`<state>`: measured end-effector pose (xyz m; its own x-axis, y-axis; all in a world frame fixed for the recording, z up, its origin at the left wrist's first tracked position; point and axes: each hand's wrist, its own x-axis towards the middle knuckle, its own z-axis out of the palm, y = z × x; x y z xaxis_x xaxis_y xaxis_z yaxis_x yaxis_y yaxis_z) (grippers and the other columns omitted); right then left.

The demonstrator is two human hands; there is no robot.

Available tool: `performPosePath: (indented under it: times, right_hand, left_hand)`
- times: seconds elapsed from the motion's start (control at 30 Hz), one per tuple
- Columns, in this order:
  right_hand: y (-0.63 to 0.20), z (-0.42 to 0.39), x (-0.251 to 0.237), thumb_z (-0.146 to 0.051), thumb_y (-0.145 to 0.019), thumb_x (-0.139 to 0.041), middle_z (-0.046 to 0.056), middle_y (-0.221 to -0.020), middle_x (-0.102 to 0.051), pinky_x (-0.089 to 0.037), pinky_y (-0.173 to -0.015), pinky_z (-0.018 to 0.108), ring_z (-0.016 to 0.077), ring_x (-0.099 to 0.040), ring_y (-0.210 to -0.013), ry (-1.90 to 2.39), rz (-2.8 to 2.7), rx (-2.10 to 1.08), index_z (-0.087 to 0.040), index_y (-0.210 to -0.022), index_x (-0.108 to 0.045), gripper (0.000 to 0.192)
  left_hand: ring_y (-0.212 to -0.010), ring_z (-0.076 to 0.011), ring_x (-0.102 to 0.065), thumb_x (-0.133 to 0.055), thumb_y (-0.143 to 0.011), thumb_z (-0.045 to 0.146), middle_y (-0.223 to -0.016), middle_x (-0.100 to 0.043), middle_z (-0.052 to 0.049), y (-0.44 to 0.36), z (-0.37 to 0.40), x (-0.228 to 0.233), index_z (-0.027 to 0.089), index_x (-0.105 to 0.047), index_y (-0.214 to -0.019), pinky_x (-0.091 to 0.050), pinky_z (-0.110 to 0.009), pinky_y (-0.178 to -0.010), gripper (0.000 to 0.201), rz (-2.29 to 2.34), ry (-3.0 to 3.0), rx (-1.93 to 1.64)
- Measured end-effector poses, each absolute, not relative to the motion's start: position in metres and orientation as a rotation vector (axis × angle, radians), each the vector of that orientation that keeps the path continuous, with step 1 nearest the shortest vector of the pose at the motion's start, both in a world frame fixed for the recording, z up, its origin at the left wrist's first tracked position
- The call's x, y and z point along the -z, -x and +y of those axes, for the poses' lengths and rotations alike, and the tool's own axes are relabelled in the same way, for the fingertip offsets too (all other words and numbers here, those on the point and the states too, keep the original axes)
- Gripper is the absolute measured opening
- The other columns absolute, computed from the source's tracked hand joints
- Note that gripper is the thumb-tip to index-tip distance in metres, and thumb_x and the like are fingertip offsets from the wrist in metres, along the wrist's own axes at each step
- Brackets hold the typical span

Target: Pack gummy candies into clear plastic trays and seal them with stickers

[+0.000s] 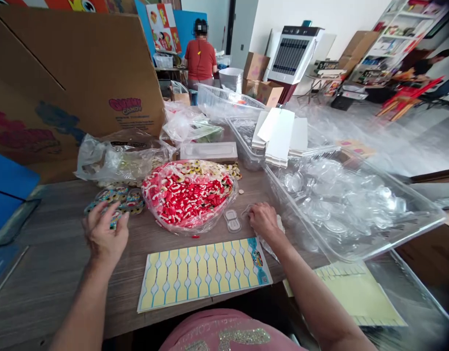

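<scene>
My left hand (105, 233) rests on the wooden table (52, 273) with its fingers over a pile of small blue printed stickers (118, 197). My right hand (263, 219) lies palm down beside an open clear plastic capsule (232, 220), fingers curled on thin clear plastic. Between the hands sits a clear bag of red and white gummy candies (190, 195). A yellow sticker sheet (204, 273), mostly peeled, lies in front of me.
A large clear bin (356, 204) of clear capsules stands at my right. Another bin (242, 129) holds white cards. A big cardboard box (74, 73) stands at the left. More sticker sheets (356, 292) lie lower right. A person in a red shirt (199, 58) stands far back.
</scene>
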<state>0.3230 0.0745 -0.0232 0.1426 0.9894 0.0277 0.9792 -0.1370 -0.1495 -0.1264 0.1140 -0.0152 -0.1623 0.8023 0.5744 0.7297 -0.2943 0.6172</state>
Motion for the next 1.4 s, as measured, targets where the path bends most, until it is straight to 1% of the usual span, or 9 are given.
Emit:
performPosePath:
  times: [0.17,0.27,0.4,0.5,0.63,0.77,0.93,1.03,1.4]
  right_hand:
    - [-0.315,0.072,0.013,-0.018,-0.09,-0.047,0.011,-0.09,-0.067,-0.042,-0.083,0.035,0.0233,-0.056,-0.089,1.984,-1.852,-0.064,-0.019,-0.08,-0.066,0.021]
    - [-0.271,0.046,0.001,-0.019,-0.09,-0.048,0.008,-0.084,-0.064,-0.045,-0.081,0.036,0.0223,-0.055,-0.085,1.438,-1.844,-0.115,-0.022,-0.079,-0.064,0.02]
    - [-0.222,0.033,-0.006,-0.021,-0.093,-0.045,0.007,-0.081,-0.064,-0.046,-0.079,0.037,0.0208,-0.056,-0.081,1.073,-2.103,-0.322,-0.021,-0.076,-0.065,0.026]
    - [-0.246,0.065,-0.004,-0.026,-0.097,-0.045,0.006,-0.09,-0.068,-0.047,-0.081,0.03,0.018,-0.06,-0.085,1.545,-1.991,-0.403,-0.02,-0.088,-0.07,0.027]
    - [-0.307,0.127,0.006,-0.024,-0.091,-0.055,0.013,-0.11,-0.068,-0.045,-0.085,0.03,0.0219,-0.062,-0.099,2.02,-1.881,-0.271,-0.017,-0.107,-0.072,0.024]
    - [-0.324,0.168,0.02,-0.016,-0.088,-0.052,0.014,-0.102,-0.071,-0.043,-0.08,0.027,0.0211,-0.064,-0.094,2.104,-1.936,-0.289,-0.015,-0.096,-0.075,0.024]
    - [-0.321,0.203,0.023,-0.015,-0.093,-0.041,0.018,-0.109,-0.07,-0.044,-0.082,0.032,0.0239,-0.064,-0.097,2.167,-1.867,-0.232,-0.013,-0.111,-0.072,0.036]
    - [-0.322,0.217,0.025,-0.016,-0.091,-0.047,0.019,-0.097,-0.071,-0.045,-0.08,0.034,0.0256,-0.065,-0.091,2.162,-1.864,-0.269,-0.012,-0.098,-0.075,0.029]
    - [-0.289,0.123,-0.011,-0.032,-0.09,-0.054,0.009,-0.085,-0.074,-0.05,-0.068,0.031,0.0191,-0.066,-0.073,1.694,-1.668,-0.46,-0.016,-0.096,-0.073,0.026]
  left_hand:
    - [-0.089,-0.0248,-0.07,-0.07,-0.083,0.043,-0.096,-0.074,-0.01,0.039,0.041,-0.014,0.018,-0.07,-0.108,-0.054,-0.042,-0.089,0.036,1.534,-1.366,-1.229]
    - [-0.085,-0.0257,-0.071,-0.067,-0.084,0.054,-0.105,-0.073,-0.013,-0.025,0.019,-0.028,0.018,-0.061,-0.126,-0.058,-0.038,-0.072,0.055,1.003,-0.897,-0.903]
    - [-0.056,-0.0123,-0.062,-0.072,-0.082,0.05,-0.083,-0.071,-0.002,-0.069,0.02,-0.02,0.023,-0.051,-0.133,-0.045,-0.02,-0.047,0.061,0.839,-0.65,-0.932]
    - [-0.042,-0.0082,-0.051,-0.068,-0.084,0.048,-0.072,-0.067,0.001,-0.066,0.03,-0.007,0.022,-0.051,-0.119,-0.027,-0.015,-0.035,0.046,0.897,-0.656,-0.958]
    - [-0.039,-0.0084,-0.049,-0.069,-0.081,0.046,-0.068,-0.067,0.0,-0.057,0.038,-0.003,0.021,-0.047,-0.108,-0.023,-0.014,-0.034,0.043,0.936,-0.678,-0.896]
    - [-0.038,-0.0094,-0.05,-0.069,-0.079,0.045,-0.067,-0.068,-0.001,-0.064,0.044,-0.01,0.02,-0.047,-0.109,-0.024,-0.015,-0.033,0.045,0.891,-0.667,-0.87]
    - [-0.039,-0.0102,-0.052,-0.066,-0.084,0.048,-0.071,-0.07,-0.004,-0.072,0.062,-0.017,0.019,-0.05,-0.107,-0.025,-0.016,-0.034,0.041,0.792,-0.594,-0.842]
    - [-0.047,-0.0127,-0.057,-0.057,-0.089,0.056,-0.079,-0.071,-0.009,-0.073,0.071,-0.022,0.017,-0.055,-0.111,-0.027,-0.018,-0.039,0.045,0.695,-0.515,-0.819]
    - [-0.067,-0.0173,-0.067,-0.073,-0.083,0.041,-0.09,-0.073,-0.01,-0.059,0.061,-0.014,0.019,-0.058,-0.123,-0.046,-0.025,-0.057,0.048,0.689,-0.413,-1.037]
